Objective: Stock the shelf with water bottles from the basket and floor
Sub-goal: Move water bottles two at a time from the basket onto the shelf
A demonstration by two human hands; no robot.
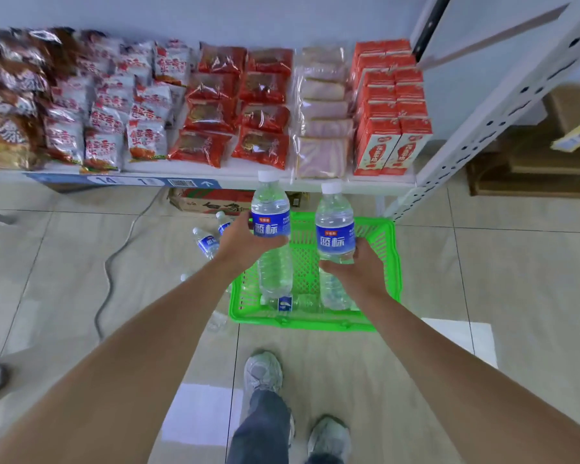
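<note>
Left grip [240,242] & right grip [357,266] each clasp upright bottle over basket [387,262].

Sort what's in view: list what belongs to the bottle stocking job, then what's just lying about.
Job:
- left hand holding a water bottle
- right hand holding a second water bottle
- green basket, one bottle lying inside
- bottles on the floor
- shelf

Lying about:
- snack packets
- red cartons
- cardboard boxes
- grey cable
</note>
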